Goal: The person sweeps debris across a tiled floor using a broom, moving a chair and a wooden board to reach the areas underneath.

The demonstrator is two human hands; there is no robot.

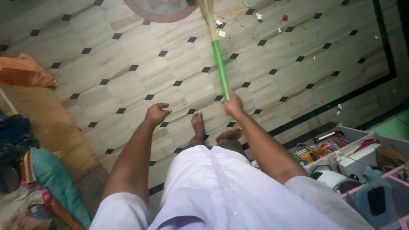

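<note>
Right hand [233,104] of ours grips the green-handled straw broom [220,64] over scattered paper litter [221,33] (tiled floor [128,72]); left hand [156,113] hangs loosely curled, empty.

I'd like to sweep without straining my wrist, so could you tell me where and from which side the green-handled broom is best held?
Grip the broom at the near end of its smooth green handle, probably best from above, as the right hand does now. The handle slants away and down to the bristles on the tiled floor, so that end lies closest to the body. The left hand hangs free, holding nothing.
</note>
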